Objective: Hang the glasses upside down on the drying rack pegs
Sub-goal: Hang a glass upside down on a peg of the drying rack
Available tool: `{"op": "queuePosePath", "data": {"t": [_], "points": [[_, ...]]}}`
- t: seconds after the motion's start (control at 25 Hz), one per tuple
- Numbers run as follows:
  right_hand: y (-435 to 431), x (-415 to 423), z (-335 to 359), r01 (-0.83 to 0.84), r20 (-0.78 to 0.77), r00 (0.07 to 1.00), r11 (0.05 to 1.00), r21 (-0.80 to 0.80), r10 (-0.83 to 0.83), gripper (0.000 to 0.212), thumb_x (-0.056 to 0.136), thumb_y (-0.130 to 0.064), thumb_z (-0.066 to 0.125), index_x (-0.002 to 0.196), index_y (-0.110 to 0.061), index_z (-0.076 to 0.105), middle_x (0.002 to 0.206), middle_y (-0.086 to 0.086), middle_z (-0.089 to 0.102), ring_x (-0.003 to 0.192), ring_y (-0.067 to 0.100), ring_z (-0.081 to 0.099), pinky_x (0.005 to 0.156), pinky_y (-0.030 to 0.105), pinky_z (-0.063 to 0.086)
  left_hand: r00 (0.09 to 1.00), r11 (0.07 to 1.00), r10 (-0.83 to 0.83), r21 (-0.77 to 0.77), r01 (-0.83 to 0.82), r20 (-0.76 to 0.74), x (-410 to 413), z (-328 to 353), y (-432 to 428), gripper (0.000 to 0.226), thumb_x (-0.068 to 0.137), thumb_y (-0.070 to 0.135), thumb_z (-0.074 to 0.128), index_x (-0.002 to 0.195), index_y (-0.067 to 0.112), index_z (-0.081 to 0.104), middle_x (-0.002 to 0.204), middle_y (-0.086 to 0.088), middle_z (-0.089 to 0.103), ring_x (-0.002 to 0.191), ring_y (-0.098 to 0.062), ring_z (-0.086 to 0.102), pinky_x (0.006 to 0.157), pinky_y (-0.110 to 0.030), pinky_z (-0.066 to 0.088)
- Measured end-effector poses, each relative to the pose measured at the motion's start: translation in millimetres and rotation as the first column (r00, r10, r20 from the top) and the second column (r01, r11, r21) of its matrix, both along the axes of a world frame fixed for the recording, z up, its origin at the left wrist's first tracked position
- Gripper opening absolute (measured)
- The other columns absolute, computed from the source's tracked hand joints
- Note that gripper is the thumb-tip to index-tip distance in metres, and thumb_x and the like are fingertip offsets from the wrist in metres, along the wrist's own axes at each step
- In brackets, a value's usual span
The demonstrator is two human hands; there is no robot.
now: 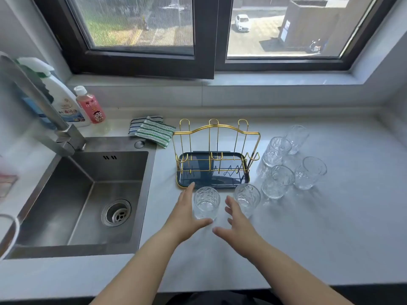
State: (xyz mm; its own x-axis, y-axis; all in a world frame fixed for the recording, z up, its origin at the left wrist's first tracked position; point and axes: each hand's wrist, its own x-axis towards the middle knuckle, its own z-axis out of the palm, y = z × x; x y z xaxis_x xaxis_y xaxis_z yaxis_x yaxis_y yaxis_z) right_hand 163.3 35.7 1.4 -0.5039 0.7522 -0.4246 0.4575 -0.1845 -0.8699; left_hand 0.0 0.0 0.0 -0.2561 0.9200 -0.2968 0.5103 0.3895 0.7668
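Six glasses are standing upright on the tabletop (308, 227). The nearest glass (206, 205) is sitting between open left hand (187, 213) and open right hand (237, 227), rack (214, 155) at twelve o'clock, pegs bare.

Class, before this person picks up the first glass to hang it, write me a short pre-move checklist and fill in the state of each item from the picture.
1. Rack pegs free: ok, the gold drying rack holds no glasses.
2. Target glass reachable: ok, the nearest glass stands upright between both hands.
3. Left hand empty: ok, open beside that glass.
4. Right hand empty: ok, open, gripping nothing.
5. Neighbour clear: ok, the second glass stands apart from it.
6. Glasses dry or wet: cannot tell.
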Motion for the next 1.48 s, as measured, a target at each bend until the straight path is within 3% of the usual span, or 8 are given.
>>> {"op": "queuePosePath", "data": {"t": [0.2, 0.36, 0.64, 0.76, 0.84, 1.04, 1.24, 1.48], "points": [[16, -18, -7, -0.116, 0.095, 0.989, 0.993, -0.010, 0.116, 0.079, 0.078, -0.005, 0.053, 0.141, -0.029, 0.011, 0.141, -0.011, 0.029, 0.109, 0.007, 0.044, 0.063, 0.004, 0.040, 0.998, 1.000, 0.017, 0.024, -0.018, 0.064, 7, -7, 19, 0.096, 0.063, 0.023, 0.080, 0.139, 0.032, 0.022, 0.142, 0.005, 0.038, 0.130, -0.013, 0.038, 0.100, -0.021, 0.029], [17, -14, 2, -0.111, 0.005, 0.994, 0.993, -0.026, 0.111, 0.068, 0.080, -0.008, 0.051, 0.138, -0.031, 0.022, 0.142, -0.008, 0.033, 0.129, 0.011, 0.034, 0.096, 0.018, 0.033, 0.996, 0.992, 0.086, 0.093, -0.089, 0.031, 3, 8, 13, 0.068, 0.055, 0.026, 0.078, 0.113, 0.037, 0.045, 0.116, 0.013, 0.057, 0.107, -0.010, 0.055, 0.085, -0.023, 0.044], [12, -22, 54, -0.129, -0.450, 0.878, 0.824, -0.552, -0.164, 0.040, 0.075, -0.041, 0.067, 0.113, -0.033, 0.059, 0.120, 0.002, 0.064, 0.107, 0.026, 0.062, 0.088, 0.044, 0.053, 0.878, 0.944, 0.082, 0.246, -0.221, 0.472, -21, 63, -32, 0.060, 0.052, 0.027, 0.080, 0.103, 0.036, 0.048, 0.110, 0.018, 0.059, 0.108, -0.006, 0.057, 0.085, -0.033, 0.049], [21, -32, 89, -0.108, -0.544, 0.831, 0.927, -0.358, -0.113, 0.046, 0.066, -0.036, 0.072, 0.110, -0.032, 0.058, 0.112, -0.002, 0.067, 0.103, 0.022, 0.064, 0.078, 0.033, 0.055, 0.848, 0.912, -0.022, 0.358, -0.200, 0.530, -23, 84, -33, 0.064, 0.055, 0.018, 0.081, 0.106, 0.031, 0.046, 0.116, 0.011, 0.059, 0.115, -0.016, 0.054, 0.088, -0.030, 0.049], [33, -36, 115, -0.009, -0.515, 0.857, 0.999, -0.037, -0.011, 0.056, 0.059, -0.033, 0.079, 0.109, -0.039, 0.054, 0.105, -0.012, 0.066, 0.096, 0.018, 0.066, 0.074, 0.026, 0.054, 0.932, 0.892, 0.030, 0.411, -0.187, 0.360, -25, 95, -25, 0.068, 0.054, 0.027, 0.082, 0.109, 0.035, 0.043, 0.119, 0.018, 0.055, 0.118, -0.009, 0.050, 0.095, -0.022, 0.041], [60, -68, 144, -0.028, -0.136, 0.976, 0.717, 0.696, 0.170, 0.084, 0.053, -0.025, 0.082, 0.124, -0.036, 0.037, 0.116, -0.015, 0.043, 0.104, -0.001, 0.047, 0.085, 0.008, 0.038, 0.979, 0.837, 0.204, 0.524, -0.158, -0.030, -29, 102, 14, 0.078, 0.057, 0.037, 0.076, 0.122, 0.048, 0.034, 0.126, 0.028, 0.040, 0.118, 0.007, 0.034, 0.092, 0.001, 0.025], [72, -103, 114, -0.129, 0.020, 0.987, 0.722, 0.679, 0.158, 0.085, 0.057, -0.022, 0.082, 0.129, -0.021, 0.037, 0.126, -0.005, 0.042, 0.109, 0.011, 0.046, 0.084, 0.019, 0.037, 0.938, 0.804, 0.344, 0.500, -0.323, 0.053, -45, 69, 39, 0.074, 0.060, 0.007, 0.081, 0.122, 0.029, 0.046, 0.120, 0.006, 0.055, 0.108, -0.004, 0.048, 0.089, -0.008, 0.036], [80, -113, 78, -0.149, 0.024, 0.986, 0.807, 0.571, 0.165, 0.085, 0.062, -0.022, 0.080, 0.132, -0.022, 0.033, 0.132, 0.000, 0.042, 0.118, 0.013, 0.043, 0.090, 0.017, 0.031, 0.903, 0.819, 0.400, 0.382, -0.428, 0.155, -52, 39, 42, 0.067, 0.062, 0.010, 0.079, 0.109, 0.047, 0.049, 0.110, 0.014, 0.063, 0.106, -0.003, 0.055, 0.078, -0.013, 0.040]]}}
